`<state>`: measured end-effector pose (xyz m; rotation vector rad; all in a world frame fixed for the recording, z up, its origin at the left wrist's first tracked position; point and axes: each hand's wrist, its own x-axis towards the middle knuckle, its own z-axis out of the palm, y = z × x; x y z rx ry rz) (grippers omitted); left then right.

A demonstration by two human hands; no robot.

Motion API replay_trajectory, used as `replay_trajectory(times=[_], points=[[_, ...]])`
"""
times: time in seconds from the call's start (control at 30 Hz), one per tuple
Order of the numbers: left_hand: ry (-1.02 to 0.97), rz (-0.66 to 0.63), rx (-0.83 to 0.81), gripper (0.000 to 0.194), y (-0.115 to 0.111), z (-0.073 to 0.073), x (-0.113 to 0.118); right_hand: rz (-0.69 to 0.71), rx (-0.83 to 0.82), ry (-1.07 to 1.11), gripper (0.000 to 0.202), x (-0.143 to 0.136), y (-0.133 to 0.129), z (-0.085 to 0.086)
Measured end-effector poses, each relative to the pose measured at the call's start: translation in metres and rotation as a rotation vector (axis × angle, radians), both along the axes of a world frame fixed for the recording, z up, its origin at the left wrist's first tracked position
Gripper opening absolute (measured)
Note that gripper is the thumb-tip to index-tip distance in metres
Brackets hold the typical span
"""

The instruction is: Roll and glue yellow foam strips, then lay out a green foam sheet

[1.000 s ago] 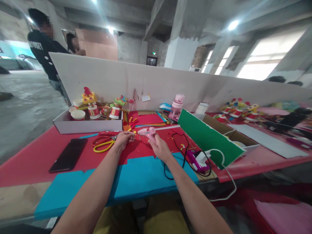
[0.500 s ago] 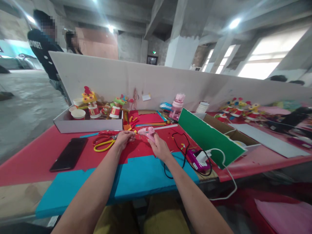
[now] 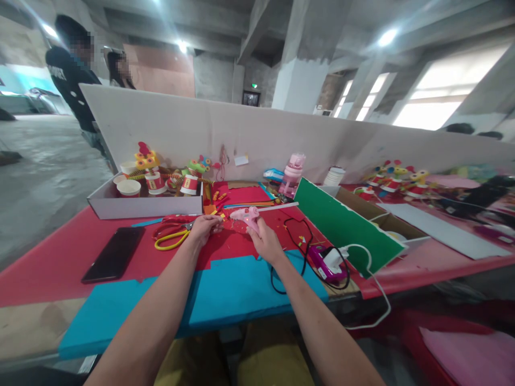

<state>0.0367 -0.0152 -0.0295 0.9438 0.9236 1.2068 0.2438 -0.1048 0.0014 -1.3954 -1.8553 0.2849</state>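
My right hand [image 3: 265, 238] is wrapped round the handle of a pink hot glue gun [image 3: 245, 215], whose nozzle points left toward my other hand. A white glue stick [image 3: 281, 207] extends from the back of the gun. The fingers of my left hand [image 3: 204, 227] are pinched together just left of the nozzle, and a small yellow piece shows at their tips; what they hold is too small to name. Beside my left wrist lie scissors with yellow and red handles [image 3: 171, 242]. Red sheeting [image 3: 225, 249] covers the table beneath both hands.
A white box [image 3: 148, 209] holds paper cups and cup figures at back left. A black phone [image 3: 113, 254] lies at left. Right of my arm are a purple power strip [image 3: 322, 265] with cables and a green-sided box [image 3: 346, 228]. A white partition [image 3: 181, 128] stands behind.
My right hand has drawn the glue gun slightly right, away from my left fingers, and its back end has tipped up a little. My left hand stays nearly in place.
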Motion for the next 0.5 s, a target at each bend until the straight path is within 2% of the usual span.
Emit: replay_trajectory(times=[0.13, 0.2, 0.5], points=[[-0.02, -0.017, 0.0, 0.022, 0.0005, 0.0004, -0.0006, 0.098, -0.124, 0.254, 0.034, 0.0046, 0.0062, -0.0055], [-0.02, -0.025, 0.001, 0.021, 0.0004, 0.0008, -0.0008, 0.125, -0.139, 0.298, 0.035, 0.0055, 0.0067, -0.0073], [0.004, -0.008, -0.024, 0.017, -0.0008, 0.0021, -0.0008, 0.021, 0.011, 0.016, 0.03, -0.0038, -0.0015, 0.0003]])
